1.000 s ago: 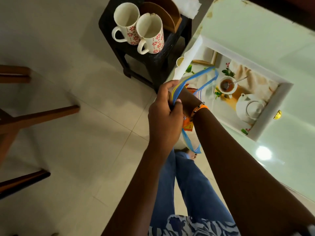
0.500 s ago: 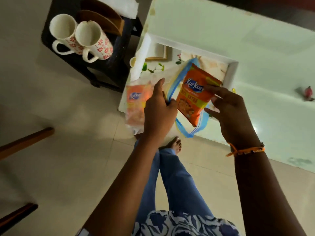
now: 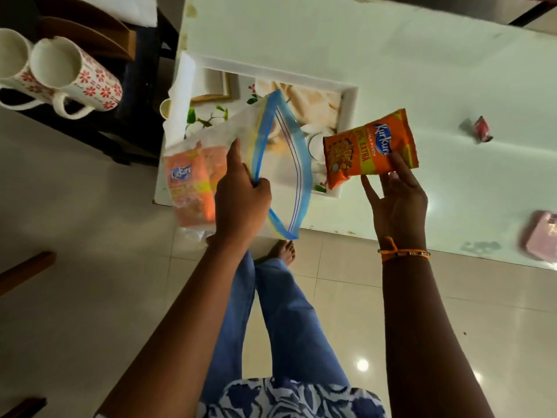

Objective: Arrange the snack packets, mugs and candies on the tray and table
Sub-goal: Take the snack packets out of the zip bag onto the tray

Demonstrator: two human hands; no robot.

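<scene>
One orange snack packet [image 3: 372, 146] is out of the bag and held in the right hand [image 3: 398, 200] above the white table [image 3: 391, 55], just right of the tray [image 3: 349, 95]; fingers curl under its lower edge with the thumb laid across the face. Left hand [image 3: 241, 194] pinches the blue zip rim of the clear zip bag [image 3: 271, 164], mouth gaping, held over the tray's near edge.

Handling, my judgement: packet is light, air-puffed, crinkly film, a bit slick; contents crush easily. Take it by a sealed end or flat across the faces, not squeezed in the middle. The bag is limp and gives no support; grip it at the stiffer zip strip.

Count:
- loose packets: 1
- packets in the bag [image 3: 193, 182]: at least 2, blurred through the plastic, cannot confirm more
- mugs [image 3: 72, 76]: 2, red floral print, side by side on the dark stool [image 3: 141, 86], well apart from the tray
- candies: 1 small red wrapper [image 3: 482, 129] on the table, right of the tray
- trays: 1, printed base, nothing placed on it yet as far as I can see.
</scene>
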